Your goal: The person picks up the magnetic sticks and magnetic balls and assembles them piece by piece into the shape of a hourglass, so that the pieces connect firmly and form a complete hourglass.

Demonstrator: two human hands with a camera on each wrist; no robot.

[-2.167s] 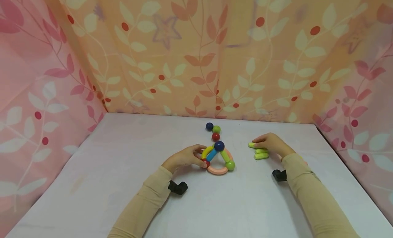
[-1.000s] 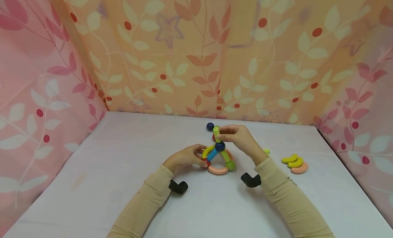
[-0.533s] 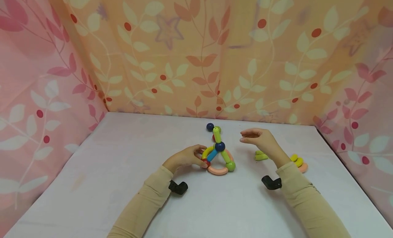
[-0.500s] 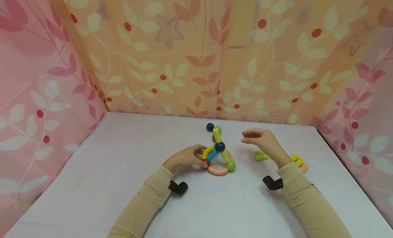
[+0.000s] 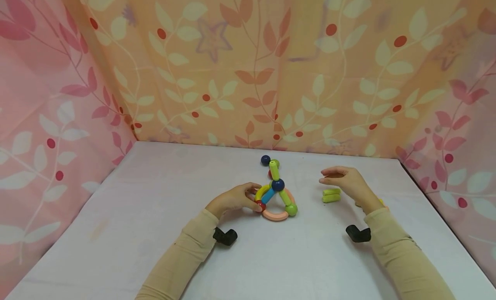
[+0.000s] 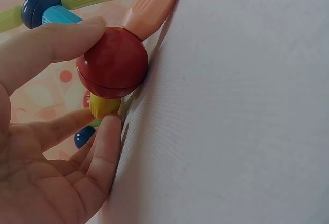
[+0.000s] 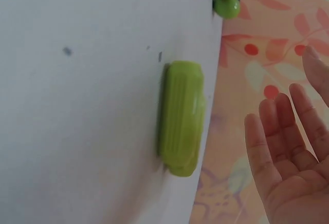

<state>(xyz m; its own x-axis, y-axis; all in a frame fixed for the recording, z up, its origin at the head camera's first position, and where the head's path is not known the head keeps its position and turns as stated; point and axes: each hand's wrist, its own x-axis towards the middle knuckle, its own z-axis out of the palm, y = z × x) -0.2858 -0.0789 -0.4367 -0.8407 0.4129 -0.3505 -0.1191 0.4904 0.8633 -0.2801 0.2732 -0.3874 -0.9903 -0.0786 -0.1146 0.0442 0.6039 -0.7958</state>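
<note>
My left hand (image 5: 235, 198) holds a small magnetic ball-and-stick frame at its red ball (image 6: 113, 62). In the left wrist view the thumb lies on that ball, and fingers touch the yellow curved stick (image 6: 104, 106) beneath it. A dark blue ball (image 5: 277, 185) tops the frame, joined to a blue stick (image 5: 268, 196) and green ones. From it a green stick (image 5: 274, 170) points up. A pink curved stick (image 5: 275, 216) runs to the green ball (image 5: 291, 209). My right hand (image 5: 348, 182), holding nothing, hovers near two loose straight green sticks (image 5: 331, 195).
Behind the frame lie a loose dark blue ball (image 5: 265, 160), a green ball (image 5: 275, 163) and a partly hidden red ball. Yellow curved pieces (image 5: 381, 201) are mostly hidden by the right wrist. A floral cloth (image 5: 240, 76) walls the white table (image 5: 174, 171).
My right hand took a green stick from the right, stood it on the dark blue ball, let go and moved back right. The left hand stays at the red ball.
</note>
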